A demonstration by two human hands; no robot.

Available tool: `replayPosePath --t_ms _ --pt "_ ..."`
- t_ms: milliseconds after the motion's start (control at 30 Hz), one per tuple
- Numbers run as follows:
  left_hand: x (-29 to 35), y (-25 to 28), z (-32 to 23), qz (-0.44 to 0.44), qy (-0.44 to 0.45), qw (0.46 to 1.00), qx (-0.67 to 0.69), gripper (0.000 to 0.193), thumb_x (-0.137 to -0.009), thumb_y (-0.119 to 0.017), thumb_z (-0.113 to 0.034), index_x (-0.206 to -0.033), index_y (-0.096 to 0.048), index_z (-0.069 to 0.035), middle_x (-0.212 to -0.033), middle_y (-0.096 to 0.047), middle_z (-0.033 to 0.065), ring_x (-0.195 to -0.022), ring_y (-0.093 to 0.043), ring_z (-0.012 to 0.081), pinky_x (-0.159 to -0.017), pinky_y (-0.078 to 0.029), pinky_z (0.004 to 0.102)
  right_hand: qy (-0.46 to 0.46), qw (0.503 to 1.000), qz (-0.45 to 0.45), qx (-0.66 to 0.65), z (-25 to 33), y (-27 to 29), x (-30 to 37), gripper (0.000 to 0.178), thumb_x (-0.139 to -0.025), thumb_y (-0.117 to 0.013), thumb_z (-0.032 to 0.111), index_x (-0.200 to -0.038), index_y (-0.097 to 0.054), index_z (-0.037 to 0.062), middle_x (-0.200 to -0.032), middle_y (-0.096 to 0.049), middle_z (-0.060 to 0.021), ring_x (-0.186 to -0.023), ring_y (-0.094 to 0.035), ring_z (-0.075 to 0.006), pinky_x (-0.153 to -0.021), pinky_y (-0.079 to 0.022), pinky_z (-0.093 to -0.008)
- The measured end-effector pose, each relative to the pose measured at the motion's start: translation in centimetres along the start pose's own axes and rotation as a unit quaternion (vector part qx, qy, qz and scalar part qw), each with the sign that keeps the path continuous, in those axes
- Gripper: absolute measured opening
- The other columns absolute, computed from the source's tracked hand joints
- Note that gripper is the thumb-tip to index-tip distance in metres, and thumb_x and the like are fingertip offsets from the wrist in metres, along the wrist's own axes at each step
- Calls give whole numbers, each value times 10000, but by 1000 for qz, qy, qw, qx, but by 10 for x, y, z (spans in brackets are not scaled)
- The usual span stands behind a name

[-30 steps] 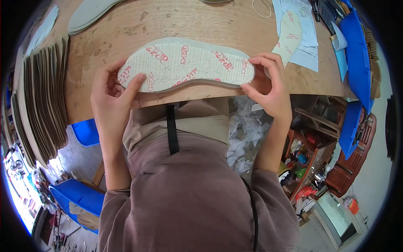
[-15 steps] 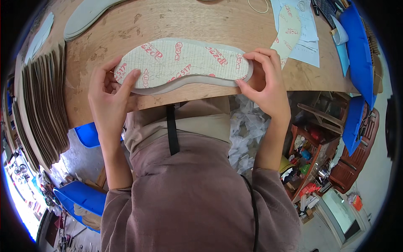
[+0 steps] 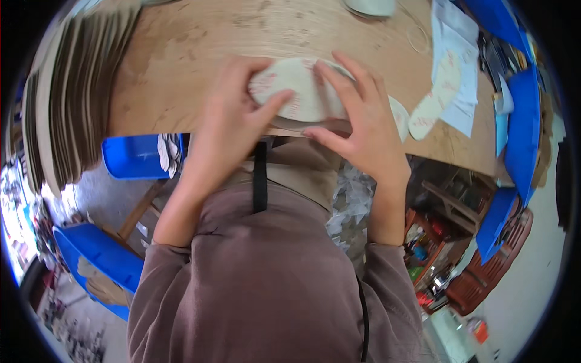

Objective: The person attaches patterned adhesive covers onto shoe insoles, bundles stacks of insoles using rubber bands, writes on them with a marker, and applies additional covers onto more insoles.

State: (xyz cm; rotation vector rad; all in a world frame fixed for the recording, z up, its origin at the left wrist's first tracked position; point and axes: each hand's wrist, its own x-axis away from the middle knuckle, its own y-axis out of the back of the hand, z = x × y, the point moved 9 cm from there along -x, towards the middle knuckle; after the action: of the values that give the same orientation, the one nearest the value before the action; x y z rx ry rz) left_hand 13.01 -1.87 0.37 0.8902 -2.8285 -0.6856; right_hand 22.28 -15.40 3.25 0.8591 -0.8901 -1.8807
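A pale insole with red printing on its upper face is between my hands at the table's front edge. It looks shorter and curved, with a shaded bend near the right fingers. My left hand grips its left end, thumb on top and fingers behind. My right hand closes on the other side, thumb at the near edge and fingers over the far part. Beyond the right wrist shows a pale rounded piece with red marks; whether it belongs to the insole I cannot tell. Both hands are slightly blurred.
A tall row of brown-grey sheets stands at the left of the wooden table. To the right lie a red-printed insole-shaped piece and white papers. Blue bins stand below left; a grey piece lies at the far edge.
The insole, earlier stretched flat at full length between my hands, now looks bent and shortened. My left hand has moved right, closer to my right hand. The whole view has also shifted.
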Motion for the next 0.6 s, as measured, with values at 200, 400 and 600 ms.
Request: replayPosePath --t_ms 200,400,600 --pt "28 16 -5 8 -108 987 -119 593 -870 -693 -190 -1373 -439 -6 -1193 -629 132 -1086 -581 296 -1043 -367 441 -20 998 -11 -67 -8 -12 -3 672 -635 -843 214 -1269 -641 117 -1269 -518 -154 -1089 -489 -337 -904 -458 -399" --pt "47 15 11 48 -114 973 -193 638 -926 -610 -254 -1455 -330 -33 -1332 -585 88 -1196 -552 316 -1150 -193 572 1 999 35 -37 -3 -18 -7 659 -606 -828 148 -1245 -665 130 -1257 -518 -153 -1092 -485 -326 -889 -461 -398" --pt "46 11 15 57 -98 983 -147 533 -923 -614 -248 -1402 -449 -82 -1357 -550 106 -1223 -541 310 -1139 -242 574 -13 999 39 -25 -8 -22 -4 658 -600 -826 134 -1239 -670 135 -1255 -512 -152 -1100 -478 -328 -885 -457 -397"
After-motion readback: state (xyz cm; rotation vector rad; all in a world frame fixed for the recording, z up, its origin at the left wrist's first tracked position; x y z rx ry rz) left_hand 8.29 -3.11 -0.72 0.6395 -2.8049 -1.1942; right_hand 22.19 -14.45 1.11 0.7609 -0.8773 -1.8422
